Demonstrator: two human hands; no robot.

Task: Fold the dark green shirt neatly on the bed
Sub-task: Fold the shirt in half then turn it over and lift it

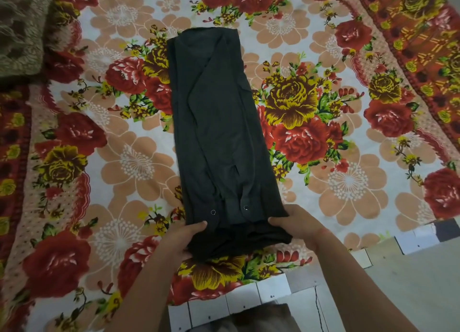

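Note:
The dark green shirt (216,132) lies on the flowered bedsheet (119,162) as a long narrow strip, sides and sleeves folded inward, running from the near edge toward the far side. Two small snap buttons show close to its near end. My left hand (185,238) grips the near left corner of the strip, thumb on top. My right hand (297,223) grips the near right corner the same way. The near end is slightly lifted and bunched between the two hands.
A brownish patterned pillow (20,30) sits at the far left corner of the bed. The bed's near edge (224,292) runs diagonally below my hands, with pale tiled floor (398,277) beyond it at the lower right.

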